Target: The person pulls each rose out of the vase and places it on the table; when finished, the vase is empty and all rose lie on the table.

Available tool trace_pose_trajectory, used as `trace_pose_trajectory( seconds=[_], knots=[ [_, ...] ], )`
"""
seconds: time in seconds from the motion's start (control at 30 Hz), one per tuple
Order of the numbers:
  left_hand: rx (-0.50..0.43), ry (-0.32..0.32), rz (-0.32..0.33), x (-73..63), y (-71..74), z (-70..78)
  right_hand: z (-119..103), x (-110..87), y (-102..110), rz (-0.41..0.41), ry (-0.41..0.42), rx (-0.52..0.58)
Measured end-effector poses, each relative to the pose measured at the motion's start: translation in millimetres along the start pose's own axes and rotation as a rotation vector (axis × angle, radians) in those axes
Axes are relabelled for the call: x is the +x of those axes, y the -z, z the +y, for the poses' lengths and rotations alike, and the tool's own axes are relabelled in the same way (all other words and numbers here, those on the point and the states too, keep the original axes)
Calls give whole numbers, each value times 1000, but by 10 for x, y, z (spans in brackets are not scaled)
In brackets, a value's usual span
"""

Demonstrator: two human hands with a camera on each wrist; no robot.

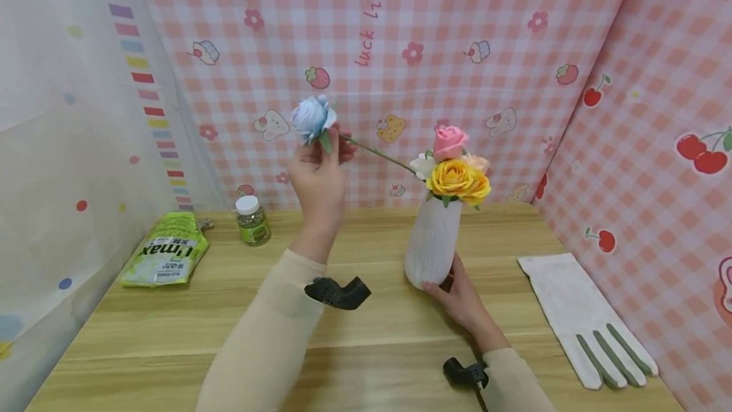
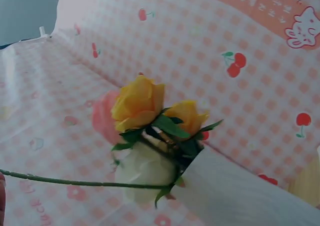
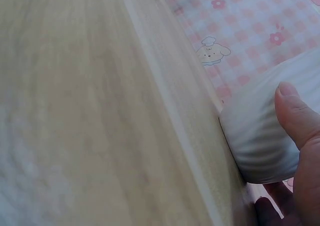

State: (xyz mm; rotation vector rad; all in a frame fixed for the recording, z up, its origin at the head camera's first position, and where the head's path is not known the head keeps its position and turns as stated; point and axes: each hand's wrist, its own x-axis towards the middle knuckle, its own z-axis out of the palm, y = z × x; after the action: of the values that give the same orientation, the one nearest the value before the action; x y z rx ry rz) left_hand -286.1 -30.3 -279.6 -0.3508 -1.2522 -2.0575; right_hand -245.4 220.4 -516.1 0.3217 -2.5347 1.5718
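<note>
My left hand (image 1: 319, 177) pinches a light-blue artificial rose (image 1: 312, 118) just below its bloom. The green stem (image 2: 80, 181) slants down to the right, and its far end is at the vase's mouth among the other flowers. A white ribbed vase (image 1: 433, 243) leans slightly, and my right hand (image 1: 466, 301) grips it near the base, the thumb (image 3: 295, 113) on its side. Yellow roses (image 1: 452, 177), a pink rose (image 1: 450, 143), a white flower (image 2: 145, 171) and a peach flower (image 1: 476, 162) fill its top. How deep the blue rose's stem reaches is hidden.
On the wooden table (image 1: 366, 361), a green-and-white pouch (image 1: 166, 252) and a white-capped jar (image 1: 253, 221) stand at the left. A white glove (image 1: 583, 316) with green stripes lies at the right. Checked cloth walls (image 1: 354, 18) stand behind and to the right.
</note>
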Motion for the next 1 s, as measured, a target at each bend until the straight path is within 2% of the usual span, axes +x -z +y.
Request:
trace_pose_trajectory(
  seconds=[0.13,0.3,0.47,0.53,0.6,0.77,1.0],
  knots=[
    [-34,29,91,46,167,-1,21,-2,3,-5,-1,6],
    [-96,87,171,65,409,-13,55,-5,7,3,2,-14],
    [-172,126,244,113,719,-11,52,0,12,8,0,9],
    [-168,143,247,120,872,-20,51,2,9,8,4,8],
    [-144,162,233,107,1045,-35,43,2,6,5,7,8],
    [7,210,169,19,1523,-78,12,9,5,-7,-1,19],
    [174,309,222,-56,2149,-88,-234,-52,42,-23,-7,16]
  ],
)
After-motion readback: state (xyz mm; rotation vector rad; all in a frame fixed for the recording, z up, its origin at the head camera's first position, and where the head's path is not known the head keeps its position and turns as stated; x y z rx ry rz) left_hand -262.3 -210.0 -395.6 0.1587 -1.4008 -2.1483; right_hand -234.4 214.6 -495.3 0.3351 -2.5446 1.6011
